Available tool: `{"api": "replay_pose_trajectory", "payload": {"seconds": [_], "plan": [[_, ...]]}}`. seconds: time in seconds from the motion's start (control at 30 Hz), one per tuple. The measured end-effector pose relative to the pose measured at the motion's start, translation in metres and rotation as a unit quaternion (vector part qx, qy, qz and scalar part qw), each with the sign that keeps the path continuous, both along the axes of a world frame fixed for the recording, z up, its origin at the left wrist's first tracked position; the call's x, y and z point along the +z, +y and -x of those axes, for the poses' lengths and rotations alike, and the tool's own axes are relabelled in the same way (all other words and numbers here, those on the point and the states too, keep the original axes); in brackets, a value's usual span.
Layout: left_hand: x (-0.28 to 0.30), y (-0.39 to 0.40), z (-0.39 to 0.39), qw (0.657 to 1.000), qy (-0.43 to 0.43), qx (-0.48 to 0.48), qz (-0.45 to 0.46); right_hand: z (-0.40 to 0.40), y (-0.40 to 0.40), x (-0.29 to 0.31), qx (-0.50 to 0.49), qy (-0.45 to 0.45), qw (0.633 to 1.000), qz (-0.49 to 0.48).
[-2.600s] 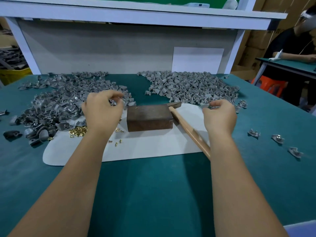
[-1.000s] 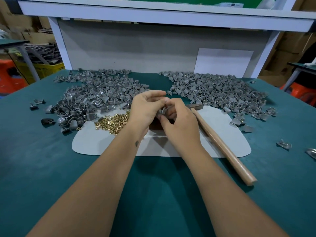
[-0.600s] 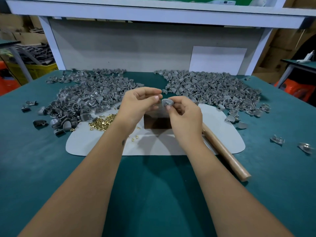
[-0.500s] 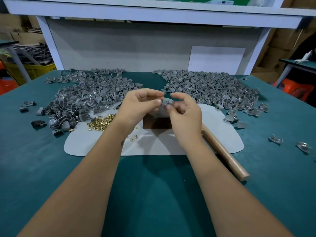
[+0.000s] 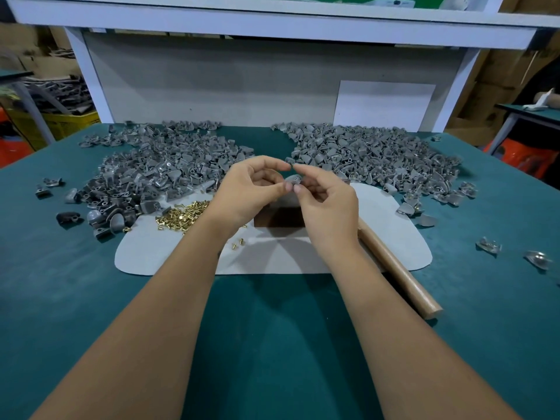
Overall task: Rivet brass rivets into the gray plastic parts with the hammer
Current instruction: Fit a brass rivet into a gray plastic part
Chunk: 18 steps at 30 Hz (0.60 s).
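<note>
— While both hands meet above the brown block [image 5: 280,218], what do the fingers grasp?

— The left hand [image 5: 247,194] and right hand [image 5: 325,204] pinch one small gray plastic part [image 5: 293,179] between their fingertips, thumbs and forefingers curled toward it. Whether a rivet sits in it, I cannot tell.

— Where are the other parts?

— Beyond the fingers lie two heaps: the left pile of gray parts [image 5: 157,171] behind the left knuckles, the right pile of gray parts [image 5: 378,156] past the right forefinger.

— And the rivets?

— The brass rivets [image 5: 181,215] lie heaped just left of the left wrist, on the pale mat [image 5: 385,225], with a few strays under that wrist.

— The hammer?

— Untouched; its wooden handle [image 5: 397,274] lies to the right of the right wrist, running from the mat onto the green table [image 5: 272,344]. Its head is hidden behind the right hand.
</note>
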<state>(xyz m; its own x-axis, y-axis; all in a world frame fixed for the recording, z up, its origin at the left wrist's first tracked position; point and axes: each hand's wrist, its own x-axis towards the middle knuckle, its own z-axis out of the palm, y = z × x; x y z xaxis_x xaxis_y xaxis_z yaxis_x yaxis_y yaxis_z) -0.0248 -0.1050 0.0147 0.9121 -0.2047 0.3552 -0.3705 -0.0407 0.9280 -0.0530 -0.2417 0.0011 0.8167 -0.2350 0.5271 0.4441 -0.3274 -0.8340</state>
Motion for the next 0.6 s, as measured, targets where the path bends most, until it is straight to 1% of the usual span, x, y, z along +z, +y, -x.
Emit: {"api": "replay_pose_trajectory", "payload": {"seconds": [0.1,0.17,0.27,0.37,0.47,0.53,0.6], "plan": [[0.003,0.001,-0.001,0.999,-0.012,0.025,-0.021,0.004,0.003,0.000,-0.007,0.000,0.999,0.039],[0.005,0.008,-0.003,0.997,0.009,0.074,0.011,0.009,0.008,0.000,-0.010,-0.019,0.992,0.126],[0.006,0.028,-0.010,0.978,0.082,0.159,0.112,0.015,0.020,-0.005,0.022,-0.064,0.962,0.266],[0.001,0.048,-0.018,0.951,0.109,0.233,0.169,0.021,0.034,-0.007,0.080,-0.038,0.928,0.363],[-0.006,0.055,-0.022,0.937,0.126,0.273,0.176,0.025,0.042,-0.007,0.102,-0.012,0.890,0.445],[-0.009,0.055,-0.023,0.939,0.128,0.275,0.160,0.026,0.045,-0.007,0.117,0.001,0.869,0.481],[-0.010,0.054,-0.023,0.946,0.120,0.263,0.150,0.026,0.048,-0.007,0.137,0.014,0.855,0.499]]}}
